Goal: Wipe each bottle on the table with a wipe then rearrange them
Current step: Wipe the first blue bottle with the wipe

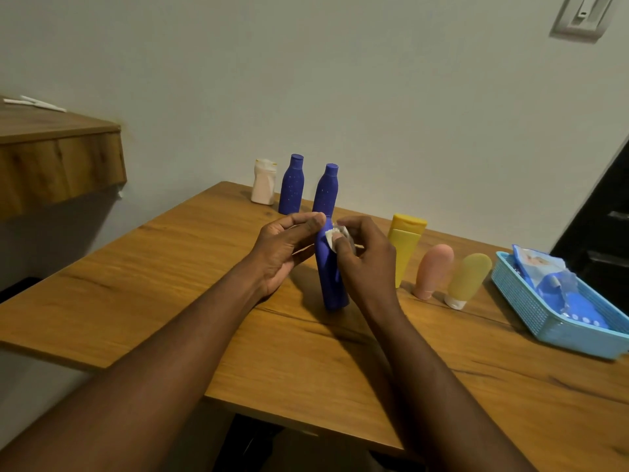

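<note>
A blue bottle (329, 284) stands upright in the middle of the wooden table (170, 301). My left hand (284, 248) holds its top between fingertips and thumb. My right hand (366, 258) pinches a small white wipe (332, 235) against the bottle's upper part. Two more blue bottles (291, 185) (325, 192) and a white bottle (263, 182) stand at the back by the wall. To the right stand a yellow tube (405, 247), a pink tube (433, 270) and an olive-yellow tube (468, 279), caps down.
A light blue basket (544, 321) with a wipes pack (541, 267) sits at the table's right edge. A wooden shelf (58, 165) juts from the wall at the left. A dark cabinet stands at the far right.
</note>
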Demonstrator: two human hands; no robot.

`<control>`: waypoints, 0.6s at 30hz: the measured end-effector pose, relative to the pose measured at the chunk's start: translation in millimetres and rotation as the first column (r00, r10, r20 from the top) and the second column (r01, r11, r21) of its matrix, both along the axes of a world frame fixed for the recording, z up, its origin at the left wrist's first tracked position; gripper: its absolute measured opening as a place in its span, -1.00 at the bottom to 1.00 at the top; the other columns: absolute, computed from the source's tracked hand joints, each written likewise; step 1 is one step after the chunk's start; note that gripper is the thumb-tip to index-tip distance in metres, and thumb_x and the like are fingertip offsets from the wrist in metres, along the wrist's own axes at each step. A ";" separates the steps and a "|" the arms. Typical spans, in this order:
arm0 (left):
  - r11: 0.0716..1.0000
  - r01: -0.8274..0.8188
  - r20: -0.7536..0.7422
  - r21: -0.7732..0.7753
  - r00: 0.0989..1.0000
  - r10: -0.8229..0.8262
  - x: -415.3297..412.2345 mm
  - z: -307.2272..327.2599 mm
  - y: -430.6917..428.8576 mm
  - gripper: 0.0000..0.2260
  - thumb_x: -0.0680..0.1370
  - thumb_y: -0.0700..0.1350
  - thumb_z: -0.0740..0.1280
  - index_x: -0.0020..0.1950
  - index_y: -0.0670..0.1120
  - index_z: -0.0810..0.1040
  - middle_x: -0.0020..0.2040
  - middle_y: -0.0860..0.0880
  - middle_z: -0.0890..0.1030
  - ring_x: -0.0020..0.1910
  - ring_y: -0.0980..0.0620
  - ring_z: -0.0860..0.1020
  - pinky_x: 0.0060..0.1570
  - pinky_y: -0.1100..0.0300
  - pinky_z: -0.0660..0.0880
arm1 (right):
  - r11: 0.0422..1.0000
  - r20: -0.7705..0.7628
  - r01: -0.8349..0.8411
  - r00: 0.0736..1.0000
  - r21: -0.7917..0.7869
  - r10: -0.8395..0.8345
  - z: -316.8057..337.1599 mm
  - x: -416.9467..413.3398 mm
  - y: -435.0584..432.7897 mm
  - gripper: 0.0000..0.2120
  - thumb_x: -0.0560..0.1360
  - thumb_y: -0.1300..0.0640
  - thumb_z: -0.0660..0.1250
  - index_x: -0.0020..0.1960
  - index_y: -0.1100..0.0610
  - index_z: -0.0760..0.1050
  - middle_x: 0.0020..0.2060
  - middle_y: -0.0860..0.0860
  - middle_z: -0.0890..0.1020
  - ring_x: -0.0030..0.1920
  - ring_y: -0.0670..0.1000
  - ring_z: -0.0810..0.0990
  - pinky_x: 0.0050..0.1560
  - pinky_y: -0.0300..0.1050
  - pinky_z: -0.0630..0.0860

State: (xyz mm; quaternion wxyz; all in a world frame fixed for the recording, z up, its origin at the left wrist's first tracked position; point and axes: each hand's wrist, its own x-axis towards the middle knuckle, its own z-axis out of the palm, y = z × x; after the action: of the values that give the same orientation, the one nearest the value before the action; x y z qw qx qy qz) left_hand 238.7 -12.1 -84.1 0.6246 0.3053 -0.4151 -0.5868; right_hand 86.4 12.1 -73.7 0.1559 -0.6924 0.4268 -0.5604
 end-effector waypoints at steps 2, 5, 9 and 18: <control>1.000 0.002 0.003 -0.005 1.000 -0.002 0.0 1.0 0.8 -0.70 0.50 -0.12 0.50 0.21 -0.14 0.65 0.17 -0.14 0.73 0.11 -0.05 0.72 0.11 0.05 0.64 | 1.000 0.001 0.003 1.000 0.008 -0.003 -1.2 -0.9 -0.6 -0.91 0.61 0.13 0.33 0.09 -0.01 0.57 -0.06 -0.25 0.61 0.02 -0.23 0.58 -0.04 -0.38 0.48; 1.000 -0.009 0.023 -0.001 1.000 0.009 0.3 1.7 0.9 -0.70 0.48 -0.09 0.52 0.19 -0.11 0.65 0.15 -0.12 0.74 0.11 -0.03 0.71 0.09 0.06 0.64 | 0.997 -0.025 -0.004 1.000 -0.075 0.002 0.1 -0.5 2.0 -0.87 0.57 0.19 0.38 0.11 0.05 0.59 -0.02 -0.15 0.65 0.05 -0.16 0.60 -0.01 -0.37 0.54; 0.999 -0.044 0.036 0.022 0.998 0.044 1.6 2.0 0.6 -0.70 0.46 -0.05 0.54 0.16 -0.07 0.65 0.18 -0.11 0.73 0.15 -0.06 0.70 0.18 0.01 0.63 | 0.988 -0.083 -0.036 0.996 -0.148 0.023 1.0 5.2 4.0 -0.86 0.55 0.20 0.41 0.10 0.08 0.59 0.00 -0.08 0.68 0.05 -0.13 0.62 0.05 -0.26 0.58; 1.000 -0.019 0.008 0.011 1.000 0.019 1.2 1.4 0.2 -0.74 0.52 -0.10 0.50 0.19 -0.10 0.63 0.19 -0.15 0.72 0.09 -0.04 0.72 0.06 0.07 0.65 | 1.000 -0.041 0.003 0.999 -0.020 -0.004 -1.3 -3.7 -0.2 -0.87 0.57 0.22 0.36 0.05 0.02 0.56 -0.08 -0.20 0.62 0.02 -0.20 0.59 0.02 -0.34 0.50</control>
State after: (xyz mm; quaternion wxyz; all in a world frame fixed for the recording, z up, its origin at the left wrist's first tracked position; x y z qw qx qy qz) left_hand 239.9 -11.9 -82.7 0.6268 0.3152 -0.4113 -0.5819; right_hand 82.6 12.0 -75.0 0.1391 -0.7043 0.4257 -0.5508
